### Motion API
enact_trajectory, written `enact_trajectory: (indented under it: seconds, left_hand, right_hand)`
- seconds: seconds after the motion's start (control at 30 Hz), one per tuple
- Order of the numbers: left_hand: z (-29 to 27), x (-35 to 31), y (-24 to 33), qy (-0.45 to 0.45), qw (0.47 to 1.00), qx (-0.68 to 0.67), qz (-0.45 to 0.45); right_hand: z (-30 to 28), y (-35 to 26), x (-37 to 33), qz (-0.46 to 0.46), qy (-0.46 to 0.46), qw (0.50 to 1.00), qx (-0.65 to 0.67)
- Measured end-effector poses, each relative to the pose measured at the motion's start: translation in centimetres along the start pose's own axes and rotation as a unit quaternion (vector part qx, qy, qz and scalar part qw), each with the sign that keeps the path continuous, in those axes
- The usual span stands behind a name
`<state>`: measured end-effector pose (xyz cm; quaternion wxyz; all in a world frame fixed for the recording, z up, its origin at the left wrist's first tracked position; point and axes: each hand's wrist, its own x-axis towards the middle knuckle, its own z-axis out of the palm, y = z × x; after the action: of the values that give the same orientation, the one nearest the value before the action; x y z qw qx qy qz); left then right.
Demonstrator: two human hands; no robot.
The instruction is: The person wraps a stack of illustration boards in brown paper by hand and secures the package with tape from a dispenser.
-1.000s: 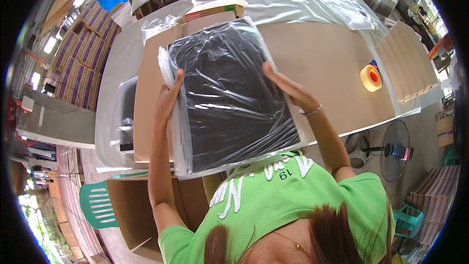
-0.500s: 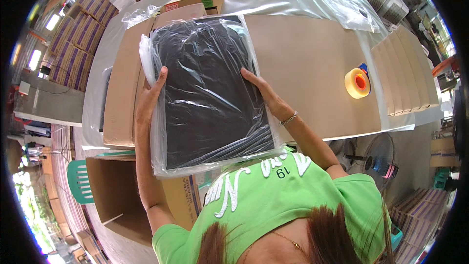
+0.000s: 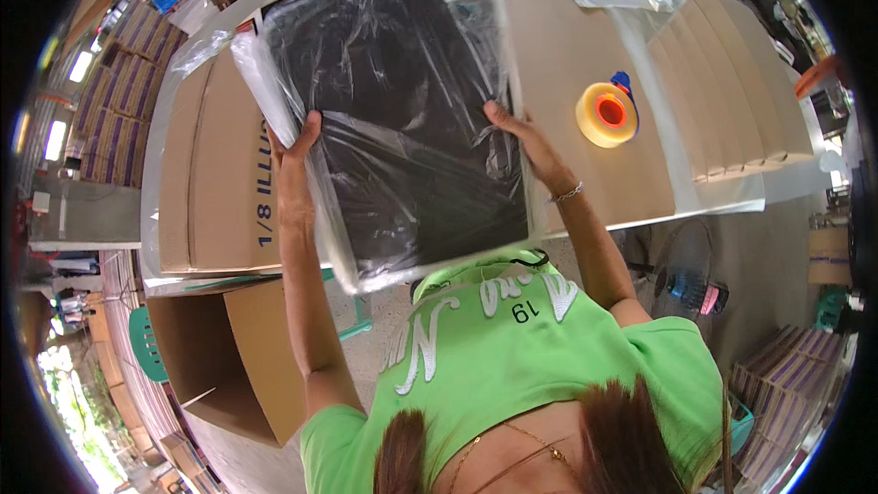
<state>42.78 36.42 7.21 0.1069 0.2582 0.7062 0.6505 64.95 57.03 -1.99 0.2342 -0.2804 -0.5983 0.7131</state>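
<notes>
wrapped black bundle (image 3: 402, 146), left hand (image 3: 295, 157) and right hand (image 3: 534, 144) held forward, pinching opposite sides

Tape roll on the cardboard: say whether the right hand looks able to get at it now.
Probably not straight away: the right hand grips the plastic-wrapped black pack. Otherwise the way looks free, with nothing visible between hand and tape roll.

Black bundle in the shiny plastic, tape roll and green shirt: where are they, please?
Black bundle (image 3: 398, 133), head view: middle of its plastic-covered face.
Tape roll (image 3: 590, 122), head view: its yellow side.
Green shirt (image 3: 526, 352), head view: its front.
</notes>
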Motion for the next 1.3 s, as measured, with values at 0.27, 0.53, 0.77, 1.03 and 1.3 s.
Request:
enact_trajectory:
  seconds: [0.27,0.53,0.77,1.03,1.3]
  left_hand:
    - [5.2,-1.2,-1.4,-0.059,0.989,-0.118,0.065]
    - [6.8,-3.8,-5.2,-0.128,0.989,-0.054,-0.050]
    - [3.4,-1.2,-7.7,-0.207,0.978,0.005,-0.009]
    - [7.5,-2.5,-5.4,-0.199,0.974,-0.103,-0.024]
    - [6.2,-3.0,-7.7,-0.192,0.962,-0.178,-0.080]
  right_hand:
    - [-7.5,-1.9,-2.5,-0.155,0.052,0.986,0.033]
    - [-10.4,1.9,-4.8,-0.019,0.087,0.994,-0.061]
    - [-15.8,4.8,-2.6,-0.118,0.053,0.961,-0.245]
    - [-17.2,11.5,-2.0,-0.200,0.141,0.823,-0.514]
    - [-18.2,9.5,-2.0,-0.206,0.166,0.852,-0.452]
